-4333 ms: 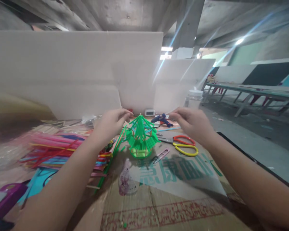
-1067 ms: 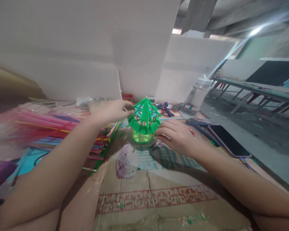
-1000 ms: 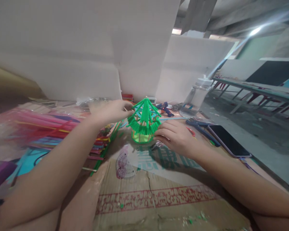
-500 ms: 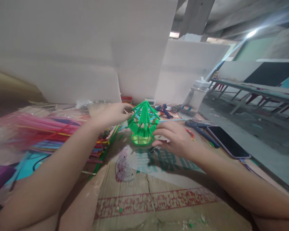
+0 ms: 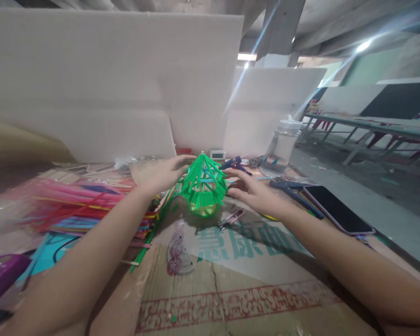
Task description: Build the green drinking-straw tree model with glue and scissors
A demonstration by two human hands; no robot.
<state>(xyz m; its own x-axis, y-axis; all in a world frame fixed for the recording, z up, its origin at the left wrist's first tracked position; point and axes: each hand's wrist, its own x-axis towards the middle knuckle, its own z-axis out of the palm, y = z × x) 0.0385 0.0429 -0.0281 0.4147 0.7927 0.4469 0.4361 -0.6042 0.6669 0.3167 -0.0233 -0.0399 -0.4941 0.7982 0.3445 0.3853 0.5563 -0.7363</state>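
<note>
A small green pavilion model stands upright on the cardboard, with a pointed roof, a lower fringed tier and a green-rimmed base. At its upper left is my left hand, fingers stretched out along the roof's edge; their tips are partly hidden, and whether they touch it I cannot tell. On the other side, my right hand has its fingers apart, with the tips close to the roof's right edge. Neither hand visibly grips anything. Below my right hand lies a pair of small pink-handled snips.
Bundled colourful pipe cleaners in plastic lie left. A clear protractor rests in front. Behind are a glue gun, a small white-framed device and a water bottle. Pliers and a phone lie right.
The model has turned, its dense green roof strip no longer facing me. My right hand has lifted slightly away, uncovering the snips. The view has tilted up a little.
</note>
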